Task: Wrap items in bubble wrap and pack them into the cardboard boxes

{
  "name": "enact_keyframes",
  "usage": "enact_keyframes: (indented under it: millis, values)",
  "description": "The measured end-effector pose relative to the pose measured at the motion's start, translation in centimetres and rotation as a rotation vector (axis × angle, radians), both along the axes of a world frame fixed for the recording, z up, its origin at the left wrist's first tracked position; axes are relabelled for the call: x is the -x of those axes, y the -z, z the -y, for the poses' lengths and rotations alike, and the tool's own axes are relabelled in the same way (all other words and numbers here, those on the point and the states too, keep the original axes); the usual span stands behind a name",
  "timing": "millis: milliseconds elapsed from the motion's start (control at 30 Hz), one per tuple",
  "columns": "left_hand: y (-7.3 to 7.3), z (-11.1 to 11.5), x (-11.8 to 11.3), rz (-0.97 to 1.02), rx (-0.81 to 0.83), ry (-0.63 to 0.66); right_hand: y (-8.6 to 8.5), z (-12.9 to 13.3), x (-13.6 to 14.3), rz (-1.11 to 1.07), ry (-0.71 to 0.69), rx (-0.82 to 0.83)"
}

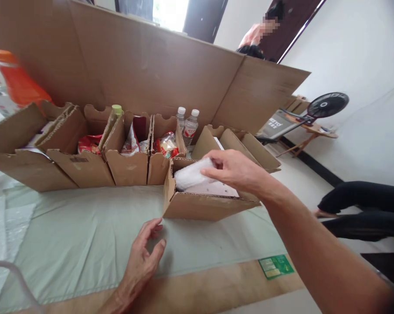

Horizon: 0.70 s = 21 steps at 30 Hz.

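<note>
White, soft-looking wrapped bundle (190, 175), surface cloudy like bubble wrap, sits in the mouth of a narrow, open-topped brown cardboard box (210, 208). My right hand (238, 170) has it: grip closed on its upper end, thumb on the near face, fingers over the far side. A flat white sheet with small dark marks (213, 189) lies against the near wall, just beside the bundle. My left hand (143, 253) is empty, fingers loosely curled, just off the box's near left corner, above the pale green cloth (95, 231) on the bench (229, 283). Behind stand more brown cardboard bins (128, 170), some with red snack packets (90, 144) in them, and two clear plastic bottles with white caps (190, 124). Handling notes, my judgement: light pressure suits this wrapping, since a hard pinch could crush or slip it. Best to move it along the slot's long axis, clear of the ragged cardboard rim, without dragging the sheet. The free left hand would serve well braced on the near wall, as a light box might tip or slide on cloth. Contents under the wrap: cannot tell.
</note>
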State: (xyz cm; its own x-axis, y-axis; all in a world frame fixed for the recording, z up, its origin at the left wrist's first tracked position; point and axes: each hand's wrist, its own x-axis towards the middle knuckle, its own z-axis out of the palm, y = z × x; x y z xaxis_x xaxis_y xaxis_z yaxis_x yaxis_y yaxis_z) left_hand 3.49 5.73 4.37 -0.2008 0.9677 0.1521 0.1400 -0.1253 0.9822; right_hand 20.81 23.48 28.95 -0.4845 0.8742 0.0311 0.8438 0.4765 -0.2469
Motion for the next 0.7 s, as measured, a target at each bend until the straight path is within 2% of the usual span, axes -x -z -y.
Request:
enact_keyframes:
  millis: [100, 233, 333, 500, 600, 700]
  values:
    - [0.0, -0.2, 0.0, 0.005, 0.000, 0.019, 0.6, 0.3, 3.6, 0.183, -0.009, -0.119]
    - [-0.1, -0.2, 0.0, 0.009, 0.003, 0.037, 1.6, 0.6, 6.9, 0.318, -0.043, -0.097]
    - [0.0, -0.1, 0.0, 0.012, 0.011, 0.044, 1.2, 0.9, 7.0, 0.197, -0.058, 0.005]
    - [0.3, 0.2, -0.1, 0.017, 0.015, 0.054, -0.2, 1.1, 6.0, -0.057, 0.036, 0.181]
    - [0.4, 0.2, -0.1, 0.018, 0.002, 0.060, 0.4, 0.9, 6.1, -0.026, 0.033, 0.253]
    - [0.5, 0.1, -0.1, 0.022, -0.006, 0.055, 1.1, 0.7, 6.6, 0.090, -0.002, 0.160]
